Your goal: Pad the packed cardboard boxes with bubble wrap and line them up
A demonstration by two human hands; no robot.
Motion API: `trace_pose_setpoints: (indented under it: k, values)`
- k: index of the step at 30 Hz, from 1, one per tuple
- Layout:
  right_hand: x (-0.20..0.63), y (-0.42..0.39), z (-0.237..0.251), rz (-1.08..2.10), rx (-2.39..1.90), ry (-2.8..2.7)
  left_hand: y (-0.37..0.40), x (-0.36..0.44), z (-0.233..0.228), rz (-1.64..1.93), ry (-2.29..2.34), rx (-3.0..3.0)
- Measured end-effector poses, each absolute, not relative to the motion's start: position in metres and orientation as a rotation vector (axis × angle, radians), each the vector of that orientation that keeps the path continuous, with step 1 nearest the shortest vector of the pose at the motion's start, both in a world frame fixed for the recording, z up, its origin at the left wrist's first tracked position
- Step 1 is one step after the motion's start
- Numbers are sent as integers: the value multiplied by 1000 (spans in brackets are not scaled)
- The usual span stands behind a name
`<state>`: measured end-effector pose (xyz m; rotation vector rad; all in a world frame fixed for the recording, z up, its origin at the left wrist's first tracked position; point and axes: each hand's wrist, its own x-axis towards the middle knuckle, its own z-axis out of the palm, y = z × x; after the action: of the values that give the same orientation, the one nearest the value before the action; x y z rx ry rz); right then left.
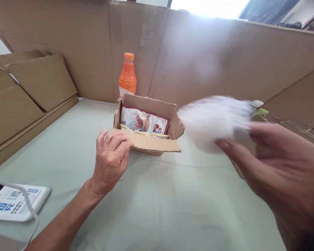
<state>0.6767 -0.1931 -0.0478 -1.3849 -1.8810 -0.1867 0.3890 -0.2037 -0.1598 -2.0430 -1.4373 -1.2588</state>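
A small open cardboard box (157,143) stands on the pale green cloth ahead of me. In it lies a white and dark red food packet (138,120) with printed pictures, and a yellow-edged packet (146,134) shows along its near wall. My left hand (112,153) has its fingers bent over the near left corner and front flap of the box. To the right of the box, my right hand (267,157) is in the air, holding a white packet (214,120) between thumb and fingers. Motion smears that packet, so its print cannot be read.
Behind the box stands an orange bottle (128,75). Tall cardboard walls (89,45) enclose the back and sides, with folded cardboard (42,83) at left. A white printed package (21,204) and a white cable (26,195) are at lower left. Another cardboard box (298,132) is partly hidden at right.
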Motion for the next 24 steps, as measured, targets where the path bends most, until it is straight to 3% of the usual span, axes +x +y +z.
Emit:
trace_pose_setpoints:
  k: [3, 8, 16, 19, 24]
  values:
    - [621, -132, -25, -173, -1263, -2203, -201, 389, -158, -1278, -1424, -2043]
    - [546, -65, -46, -203, -1423, -2826, -195, 385, -155, -1278, -1444, -2062]
    - [539, -41, -77, -99, -1459, -3016, -182, 386, -149, -1355, -1409, -2021]
    - [553, -46, -59, -80, -1405, -2880, -181, 385, -147, -1494, -1449, -1918]
    - [632, -102, -42, -103, -1365, -1980, -181, 367, -164, -1969, -1920, -1832]
